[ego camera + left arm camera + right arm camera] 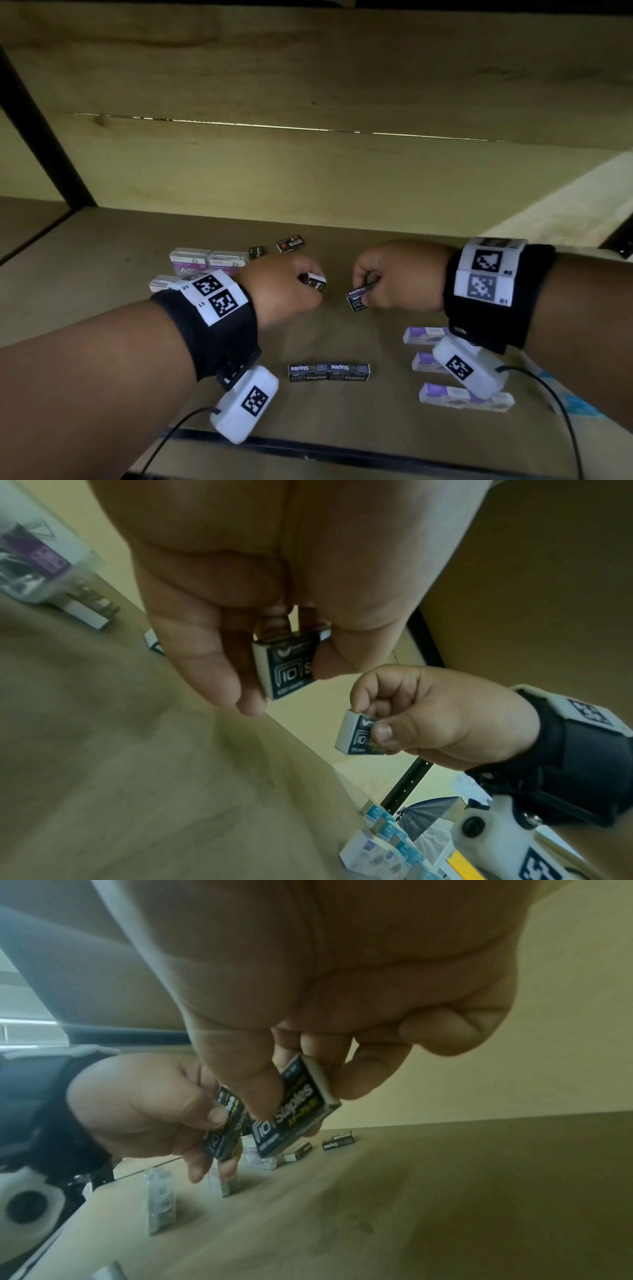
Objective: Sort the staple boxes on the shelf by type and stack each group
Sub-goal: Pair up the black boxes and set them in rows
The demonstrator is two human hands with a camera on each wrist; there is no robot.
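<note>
My left hand [291, 287] pinches a small black staple box [315, 281] between thumb and fingers above the shelf; the same box [287, 666] shows in the left wrist view. My right hand [387, 277] pinches another black staple box [358, 298], seen close up as the black staple box [294, 1110] in the right wrist view. The two hands hang side by side, a short gap apart. Two black staple boxes [329, 372] lie end to end near the front edge. Two more small dark boxes [290, 243] lie farther back.
Clear plastic boxes with purple labels [209, 261] sit at the back left behind my left wrist. White and purple boxes [466, 397] lie at the front right under my right wrist. The wooden shelf [102, 274] has a back wall and a black front edge.
</note>
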